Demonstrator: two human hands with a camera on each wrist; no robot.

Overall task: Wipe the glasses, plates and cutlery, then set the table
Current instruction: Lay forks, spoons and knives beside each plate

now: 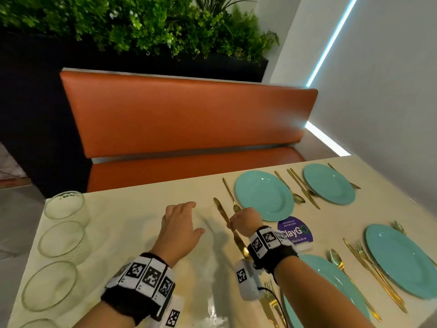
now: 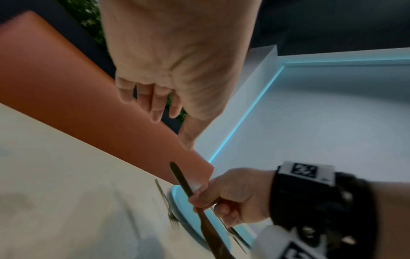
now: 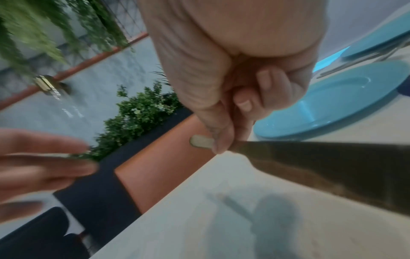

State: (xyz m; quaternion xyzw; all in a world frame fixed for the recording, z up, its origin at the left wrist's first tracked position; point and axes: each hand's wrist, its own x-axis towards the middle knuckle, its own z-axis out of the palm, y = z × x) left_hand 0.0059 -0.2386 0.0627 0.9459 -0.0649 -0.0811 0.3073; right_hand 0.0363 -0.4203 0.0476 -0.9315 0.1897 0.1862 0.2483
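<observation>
Now the right hand [image 1: 244,220] pinches a gold knife [image 1: 230,224] above the table [image 1: 132,235]; left hand [image 1: 182,229] spread, apparently empty. A loose pinch could drop it.

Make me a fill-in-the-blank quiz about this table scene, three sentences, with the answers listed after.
1. The right hand grips a gold ____.
2. The left hand is open and holds ____.
3. The plates on the table are coloured ____.

Missing words: knife; nothing; turquoise.
</observation>
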